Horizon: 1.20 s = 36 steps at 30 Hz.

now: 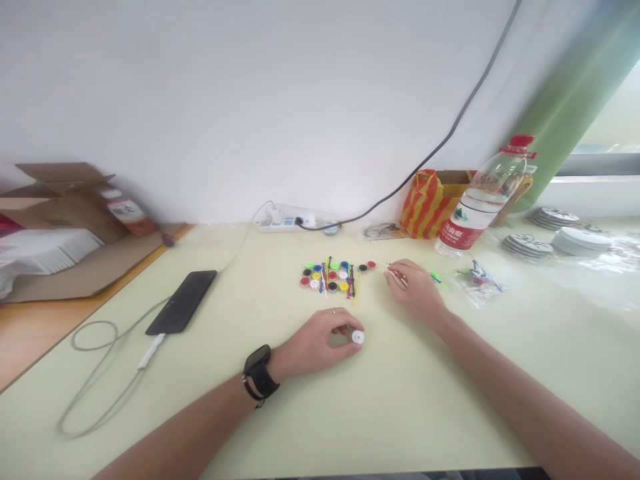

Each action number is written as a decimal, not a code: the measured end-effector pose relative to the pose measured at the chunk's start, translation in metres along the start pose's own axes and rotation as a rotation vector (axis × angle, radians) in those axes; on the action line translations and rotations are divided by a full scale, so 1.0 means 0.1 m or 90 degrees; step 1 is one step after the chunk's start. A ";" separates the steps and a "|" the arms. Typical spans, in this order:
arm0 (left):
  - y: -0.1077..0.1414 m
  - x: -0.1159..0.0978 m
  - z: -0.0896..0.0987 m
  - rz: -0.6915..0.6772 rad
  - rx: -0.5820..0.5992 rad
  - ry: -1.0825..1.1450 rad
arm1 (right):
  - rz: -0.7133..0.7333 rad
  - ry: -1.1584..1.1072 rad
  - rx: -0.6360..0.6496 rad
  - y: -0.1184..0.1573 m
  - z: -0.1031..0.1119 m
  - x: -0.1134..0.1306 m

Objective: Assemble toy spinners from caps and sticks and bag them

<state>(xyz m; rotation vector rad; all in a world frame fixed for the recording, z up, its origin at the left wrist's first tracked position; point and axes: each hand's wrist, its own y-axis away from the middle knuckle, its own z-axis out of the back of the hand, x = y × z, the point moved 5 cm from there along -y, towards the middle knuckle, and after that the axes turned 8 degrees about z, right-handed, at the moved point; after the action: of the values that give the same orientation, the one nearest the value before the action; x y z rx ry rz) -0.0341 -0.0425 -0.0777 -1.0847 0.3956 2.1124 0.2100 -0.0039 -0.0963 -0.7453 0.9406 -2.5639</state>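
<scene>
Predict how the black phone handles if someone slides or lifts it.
The phone should stay stiff, being a thin slab. Lying flat on the table, it'll likely slide rather than roll or tip. The white plug in its near end will probably drag the cable along.

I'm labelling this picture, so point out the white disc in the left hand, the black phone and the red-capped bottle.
White disc (358, 337): head view, middle of its round face.
Black phone (181, 303): head view, middle of its upper face.
Red-capped bottle (471, 219): head view, on its label.
</scene>
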 end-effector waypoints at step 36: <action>0.00 -0.02 0.01 -0.002 0.001 0.006 | 0.028 -0.068 -0.010 -0.05 0.12 0.30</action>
<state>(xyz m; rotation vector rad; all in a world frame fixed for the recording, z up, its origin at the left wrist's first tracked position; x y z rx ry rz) -0.0341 -0.0432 -0.0758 -1.0936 0.3993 2.1042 0.1921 -0.0202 -0.0744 -0.8480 0.9334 -2.4548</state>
